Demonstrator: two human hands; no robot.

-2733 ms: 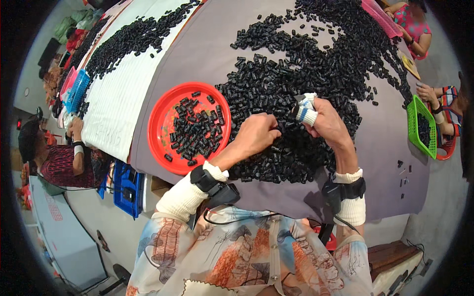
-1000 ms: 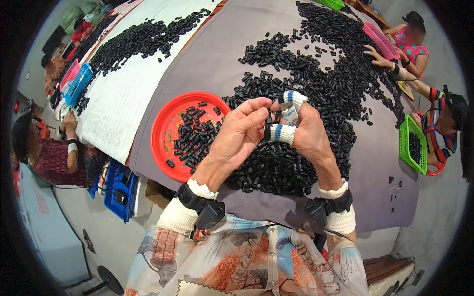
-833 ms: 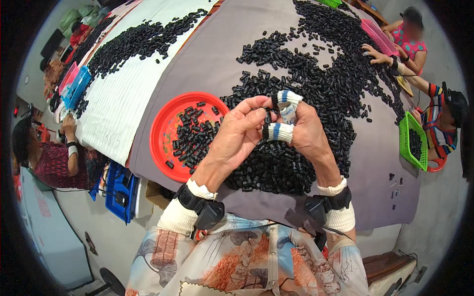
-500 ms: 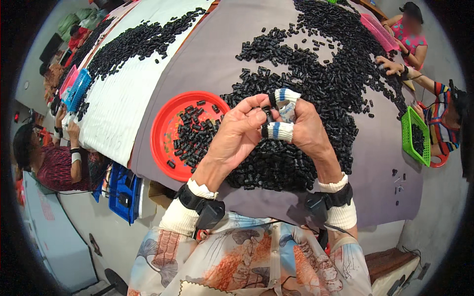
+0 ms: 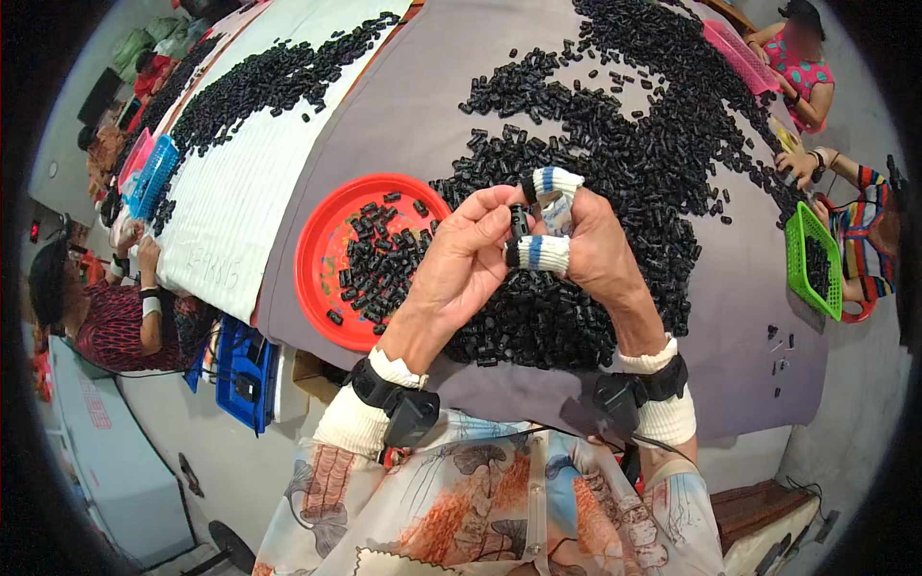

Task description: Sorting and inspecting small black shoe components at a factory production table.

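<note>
Pinching a black cylinder (image 5: 520, 221) between thumb and fingers, the left hand (image 5: 457, 259) faces the right hand's (image 5: 607, 245) parted fingertips.

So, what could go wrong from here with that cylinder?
The black cylinder in the fingers of the left hand could slip and get lost in the pile of similar cylinders below. The white-and-blue finger bands on the right hand may dull its grip. The left forearm appears close to the round red tray, so a sideways swing might jostle it.
</note>
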